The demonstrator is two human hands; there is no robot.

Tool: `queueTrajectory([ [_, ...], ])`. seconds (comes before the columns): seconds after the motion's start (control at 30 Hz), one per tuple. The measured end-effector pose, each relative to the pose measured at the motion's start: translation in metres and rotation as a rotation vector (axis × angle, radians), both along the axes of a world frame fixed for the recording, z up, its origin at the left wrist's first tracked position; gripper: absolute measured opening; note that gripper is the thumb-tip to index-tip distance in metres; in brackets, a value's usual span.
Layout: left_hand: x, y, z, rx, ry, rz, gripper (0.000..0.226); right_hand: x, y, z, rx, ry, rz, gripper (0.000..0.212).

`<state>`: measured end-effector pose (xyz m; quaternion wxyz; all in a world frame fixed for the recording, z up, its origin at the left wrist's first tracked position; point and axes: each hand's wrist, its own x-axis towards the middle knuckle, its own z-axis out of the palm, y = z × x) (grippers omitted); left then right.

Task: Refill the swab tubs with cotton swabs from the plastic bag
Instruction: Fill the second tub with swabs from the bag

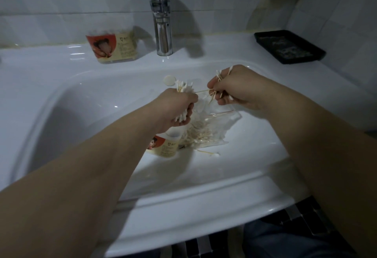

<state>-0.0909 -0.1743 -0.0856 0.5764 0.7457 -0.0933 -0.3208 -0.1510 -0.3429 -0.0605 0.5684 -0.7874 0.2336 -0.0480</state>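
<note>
Cotton swabs split three ways: a thick bundle (182,88) in the left hand (175,109), a loose handful (219,78) in the right hand (234,88), the remainder in the plastic bag (206,129). Left fingers clenched around the bundle, white tips poking out above the fist and below it. Right fingers grasping several swabs at mixed angles, some tips sticking up past the knuckles, a few sticks crossing toward the left fist; cannot tell whether they touch the bundle. Both hands held over the sink basin (81,102), close together, left slightly nearer the camera. Bag is clear, crumpled, lying in the basin directly under the hands, with a pile of swabs inside. One stray swab (210,152) lies on the basin floor just beside the bag's near edge. Open swab tub (163,145) with a red and cream label stands in the basin touching the bag's left side, partly hidden by the left wrist; fill level not visible. Second swab tub (112,46), same label, sits on the sink ledge left of the chrome tap (161,19). Round white disc (169,80) on the basin's back wall, just behind the left-hand bundle. Black tray (289,46) on the ledge far right, well apart from everything else.
</note>
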Motion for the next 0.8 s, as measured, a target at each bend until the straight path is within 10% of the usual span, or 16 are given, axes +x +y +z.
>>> queueTrajectory([
  [0.8, 0.002, -0.002, 0.008, -0.288, 0.072, 0.207, 0.012, -0.004, 0.008, 0.001, 0.023, 0.005, 0.123, 0.014],
])
